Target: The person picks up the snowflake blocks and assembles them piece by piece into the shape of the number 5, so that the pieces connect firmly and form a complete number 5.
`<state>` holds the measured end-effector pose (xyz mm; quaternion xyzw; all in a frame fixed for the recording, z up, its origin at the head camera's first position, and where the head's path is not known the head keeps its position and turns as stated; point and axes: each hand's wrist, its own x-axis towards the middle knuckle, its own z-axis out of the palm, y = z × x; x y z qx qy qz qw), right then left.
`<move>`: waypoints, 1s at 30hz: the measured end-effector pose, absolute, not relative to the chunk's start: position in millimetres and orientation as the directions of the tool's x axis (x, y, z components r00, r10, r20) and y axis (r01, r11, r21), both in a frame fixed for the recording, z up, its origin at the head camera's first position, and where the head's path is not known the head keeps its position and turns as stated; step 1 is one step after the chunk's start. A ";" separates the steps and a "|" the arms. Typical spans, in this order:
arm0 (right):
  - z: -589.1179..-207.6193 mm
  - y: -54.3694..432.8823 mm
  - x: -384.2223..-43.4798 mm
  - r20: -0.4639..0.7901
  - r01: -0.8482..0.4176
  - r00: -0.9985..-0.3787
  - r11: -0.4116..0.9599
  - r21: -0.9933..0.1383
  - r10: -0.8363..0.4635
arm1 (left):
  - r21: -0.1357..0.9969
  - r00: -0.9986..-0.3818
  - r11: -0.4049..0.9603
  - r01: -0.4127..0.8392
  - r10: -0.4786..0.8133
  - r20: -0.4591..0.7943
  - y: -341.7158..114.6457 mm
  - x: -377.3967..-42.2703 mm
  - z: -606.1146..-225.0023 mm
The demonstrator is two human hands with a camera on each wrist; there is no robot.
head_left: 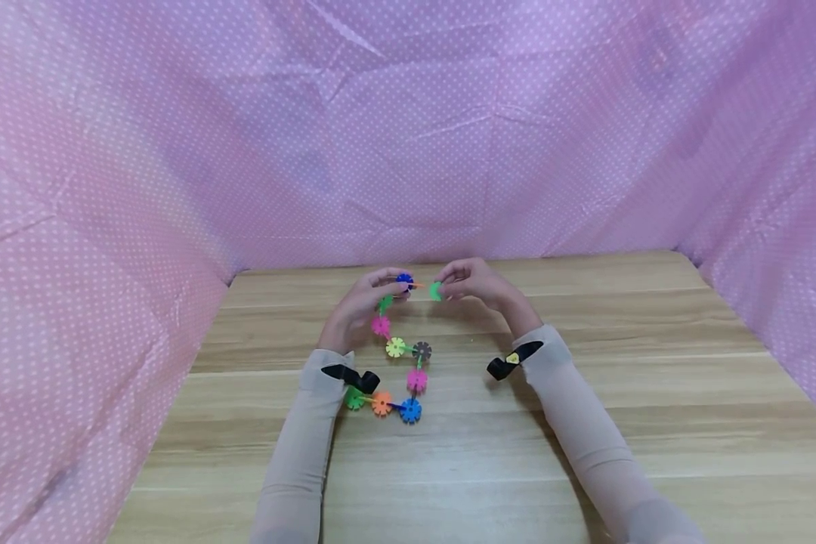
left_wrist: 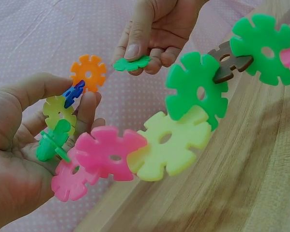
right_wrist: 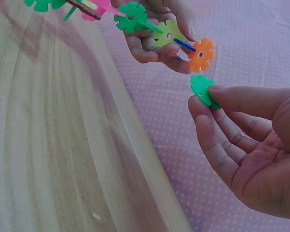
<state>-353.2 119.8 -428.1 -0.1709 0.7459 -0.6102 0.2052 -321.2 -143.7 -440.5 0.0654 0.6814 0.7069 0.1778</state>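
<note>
A chain of notched plastic snowflake discs in several colours hangs from my left hand (head_left: 367,298) and trails down to the table. Thumb and fingers of that hand pinch the blue disc (left_wrist: 74,94) near the chain's end. Beyond it the orange disc (left_wrist: 88,72) forms the free tip. My right hand (right_wrist: 253,150) pinches a loose green disc (right_wrist: 204,90) between thumb and index finger. In the right wrist view this green disc is close to the orange one, with a small gap between them. The pink disc (left_wrist: 111,153) and light yellow disc (left_wrist: 170,143) belong to the chain.
The wooden table (head_left: 489,468) carries the chain's lower end, with an orange disc (head_left: 381,403) and a blue disc (head_left: 411,410) near the left forearm. Pink dotted cloth (head_left: 408,151) hangs behind the table and at both sides. Each wrist wears a black strap (head_left: 514,360).
</note>
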 end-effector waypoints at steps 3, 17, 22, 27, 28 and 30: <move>-426.5 119.0 -350.8 -0.088 0.001 -0.866 0.174 -0.985 -0.493 | 0.985 -0.927 -0.012 -0.172 0.340 -0.158 -143.8 -320.6 -440.2; -426.6 113.6 -348.0 -0.051 -0.012 -0.889 0.136 -0.991 -0.454 | 0.980 -0.935 -0.043 -0.196 0.310 -0.173 -142.7 -318.1 -438.2; -426.1 110.5 -347.0 -0.039 -0.017 -0.894 0.120 -0.993 -0.446 | 0.983 -0.938 -0.032 -0.181 0.308 -0.163 -142.4 -318.5 -437.3; -425.4 107.9 -345.3 -0.028 -0.032 -0.894 0.126 -0.992 -0.447 | 0.985 -0.939 -0.018 -0.170 0.308 -0.156 -141.4 -318.6 -435.9; -425.6 107.6 -345.1 -0.026 -0.035 -0.894 0.128 -0.991 -0.447 | 0.985 -0.939 -0.021 -0.170 0.307 -0.156 -141.1 -318.6 -435.6; -426.2 106.9 -345.0 -0.024 -0.038 -0.894 0.130 -0.991 -0.448 | 0.985 -0.939 -0.023 -0.172 0.307 -0.157 -140.5 -318.4 -435.0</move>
